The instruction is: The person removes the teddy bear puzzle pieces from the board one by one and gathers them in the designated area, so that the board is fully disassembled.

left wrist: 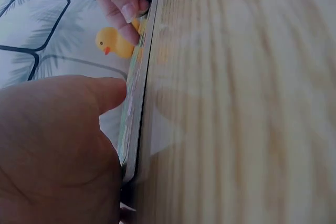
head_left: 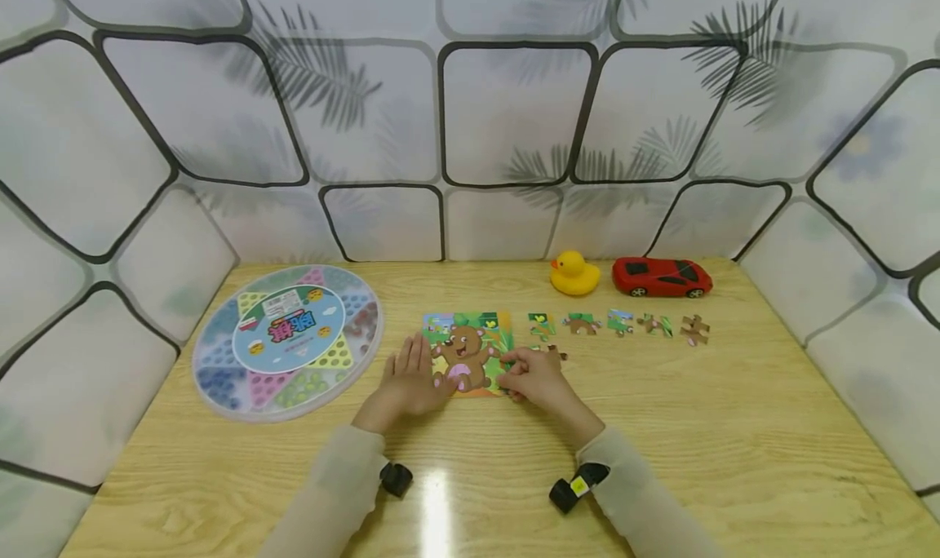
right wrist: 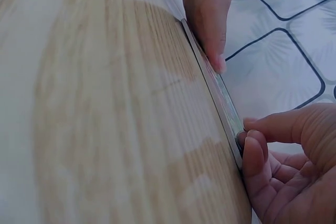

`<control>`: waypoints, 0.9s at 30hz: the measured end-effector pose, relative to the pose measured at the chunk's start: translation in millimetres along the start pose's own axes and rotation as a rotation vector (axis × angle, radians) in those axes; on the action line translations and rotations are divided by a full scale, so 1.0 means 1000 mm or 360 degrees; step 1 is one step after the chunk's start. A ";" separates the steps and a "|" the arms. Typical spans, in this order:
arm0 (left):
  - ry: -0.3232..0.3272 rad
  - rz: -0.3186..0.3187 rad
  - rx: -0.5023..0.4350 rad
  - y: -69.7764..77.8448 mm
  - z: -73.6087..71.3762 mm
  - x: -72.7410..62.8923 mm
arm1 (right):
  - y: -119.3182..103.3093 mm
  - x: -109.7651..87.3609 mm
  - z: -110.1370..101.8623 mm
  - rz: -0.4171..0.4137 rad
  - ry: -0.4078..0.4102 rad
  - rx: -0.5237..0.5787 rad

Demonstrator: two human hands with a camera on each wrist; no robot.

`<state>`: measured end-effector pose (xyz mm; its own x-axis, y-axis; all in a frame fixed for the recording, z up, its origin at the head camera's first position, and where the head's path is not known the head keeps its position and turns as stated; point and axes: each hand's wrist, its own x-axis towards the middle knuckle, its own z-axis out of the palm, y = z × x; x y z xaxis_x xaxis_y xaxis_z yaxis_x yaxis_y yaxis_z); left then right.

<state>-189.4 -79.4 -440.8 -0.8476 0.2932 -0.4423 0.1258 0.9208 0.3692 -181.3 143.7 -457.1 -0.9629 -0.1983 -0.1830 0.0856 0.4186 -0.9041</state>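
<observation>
Bear puzzle lying between left hand and right hand, in from far edge of surface, long axis unclear. Left resting straight-fingered at puzzle's left edge; right, nearer right edge, pinching small piece.

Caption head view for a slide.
Left grip and right grip at opposite edges of a bear puzzle; loose pieces, yellow duck and red car right, round game board left.

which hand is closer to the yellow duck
Right. The right hand is at the bear puzzle's right edge, below and slightly left of the duck in the head view; the left hand is at the puzzle's left edge, farther left.
</observation>
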 end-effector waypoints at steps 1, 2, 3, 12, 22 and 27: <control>-0.0004 -0.0019 0.0003 0.001 0.000 0.000 | 0.000 0.000 0.000 -0.0003 -0.0006 -0.0004; 0.0001 -0.0033 -0.0001 0.002 0.001 0.000 | 0.000 0.000 0.000 -0.0005 -0.0010 -0.0006; 0.0004 -0.0047 0.0000 0.003 0.001 0.000 | 0.000 0.000 0.000 -0.0001 -0.0013 -0.0004; 0.0014 -0.0093 -0.0001 0.006 0.006 0.004 | -0.003 -0.005 0.003 -0.0003 0.0156 -0.0124; 0.0019 -0.0099 0.0014 0.005 0.005 0.005 | -0.005 -0.003 0.007 0.0030 0.0210 -0.0120; 0.0012 -0.0112 0.0026 0.006 0.004 0.004 | -0.004 -0.002 0.008 0.0052 0.0211 -0.0098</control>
<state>-190.1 -72.0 -443.2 -0.8585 0.2256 -0.4604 0.0742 0.9432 0.3238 -177.7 135.0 -456.4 -0.9856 -0.0665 -0.1555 0.1054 0.4774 -0.8724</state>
